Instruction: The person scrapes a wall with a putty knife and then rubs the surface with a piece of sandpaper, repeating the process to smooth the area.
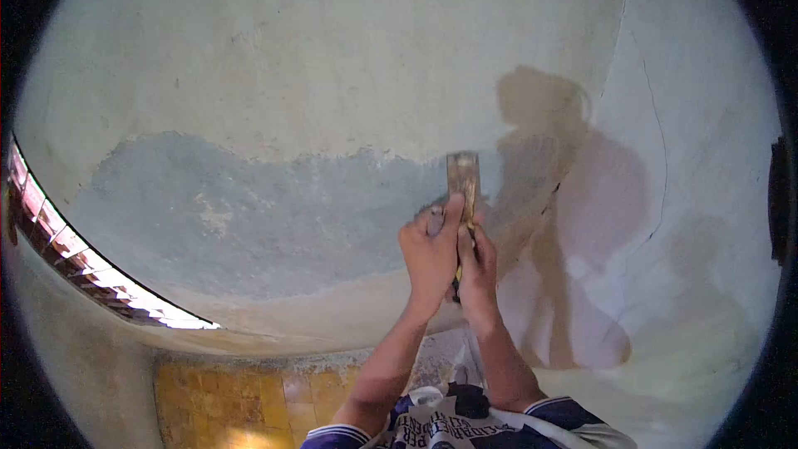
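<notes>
Both hands bunched close, side by side. Right hand (479, 270) curled round scraper (463, 179) low down, by its handle (457, 276); left hand (430, 256) grips higher, thumb laid along blade (462, 168), so left's nearer tip. Some fingertips hidden, tbh. Scraper's long axis near upright in view, blade poking past fingers, away from body. Behind it: grey patch (291, 208) on wall (332, 50), mostly off left. Can't tell if tip touches.

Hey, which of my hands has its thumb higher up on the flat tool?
Your left hand: its thumb reaches up onto the flat tool, while your right hand sits a little lower.
</notes>
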Motion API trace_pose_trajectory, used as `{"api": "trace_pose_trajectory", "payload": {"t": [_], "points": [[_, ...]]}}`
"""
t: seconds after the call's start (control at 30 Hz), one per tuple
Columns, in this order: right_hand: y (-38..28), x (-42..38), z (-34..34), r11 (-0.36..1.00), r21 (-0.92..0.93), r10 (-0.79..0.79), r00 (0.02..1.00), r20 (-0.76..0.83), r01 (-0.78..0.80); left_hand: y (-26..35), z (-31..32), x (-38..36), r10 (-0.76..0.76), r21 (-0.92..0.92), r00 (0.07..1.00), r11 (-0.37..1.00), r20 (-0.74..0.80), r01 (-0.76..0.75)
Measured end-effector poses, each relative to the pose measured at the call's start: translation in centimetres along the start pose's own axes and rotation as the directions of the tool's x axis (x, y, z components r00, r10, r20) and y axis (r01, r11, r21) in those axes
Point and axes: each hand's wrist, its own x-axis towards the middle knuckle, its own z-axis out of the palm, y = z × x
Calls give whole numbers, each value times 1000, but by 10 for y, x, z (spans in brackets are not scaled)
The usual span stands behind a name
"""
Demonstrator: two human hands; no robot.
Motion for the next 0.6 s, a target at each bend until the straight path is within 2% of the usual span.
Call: {"api": "trace_pose_trajectory", "payload": {"t": [0.1, 0.2, 0.3, 0.33, 0.4, 0.43, 0.5, 0.53, 0.6], "points": [[6, 5, 3, 999, -40, 12, 1000, -6, -12, -4, -3, -3, -85, -44, 996, 995, 16, 85], [11, 9, 0, 1000, -28, 8, 1000, 7, -8, -5, 2, 7, -45, -64, 998, 997, 35, 47], [11, 0, 0, 999, -29, 31, 999, 26, -30, -16, 0, -2, 91, 48, 994, 995, -53, -88], [11, -6, -1, 998, -42, 52, 998, 29, -51, -20, -2, -7, 22, -15, 998, 1000, -60, -23], [23, -7, 3, 995, -101, -11, 1000, 9, 12, -25, -6, -14, -110, -139, 993, 985, -53, 102], [25, -5, 5, 991, -130, -44, 999, -1, 44, -22, -6, -9, -82, -84, 996, 993, -41, 78], [8, 0, 5, 997, -48, 64, 997, 33, -62, -15, -7, -2, -61, 29, 998, 998, -23, 61], [0, 3, 6, 993, -9, 114, 992, 56, -114, -6, -7, 0, -94, -29, 996, 995, -12, 93], [14, 0, 4, 998, -27, 63, 997, 42, -62, 11, -7, 0, -150, -138, 988, 979, 17, 151]]}}
